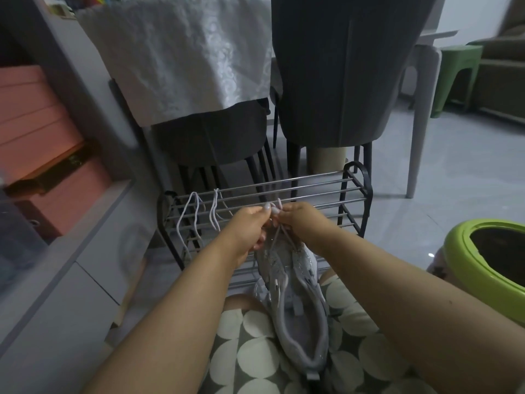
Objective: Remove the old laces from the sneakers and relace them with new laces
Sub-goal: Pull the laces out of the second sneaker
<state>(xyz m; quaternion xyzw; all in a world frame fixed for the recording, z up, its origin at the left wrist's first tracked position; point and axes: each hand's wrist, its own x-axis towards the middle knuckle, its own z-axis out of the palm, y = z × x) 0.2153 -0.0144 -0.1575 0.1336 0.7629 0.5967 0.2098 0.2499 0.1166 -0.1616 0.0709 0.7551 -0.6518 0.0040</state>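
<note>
A pale grey mesh sneaker [295, 302] lies on the person's lap, toe toward a black metal shoe rack [355, 194]. The left hand [250, 228] and right hand [298, 220] meet above its toe, fingers apparently pinching a thin white lace [279, 204]. More white laces [193, 214] hang over the rack's bars.

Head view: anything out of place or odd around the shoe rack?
Only the loose white laces draped over the shoe rack's top bars. Both hands pinch the lace above the sneaker.
</note>
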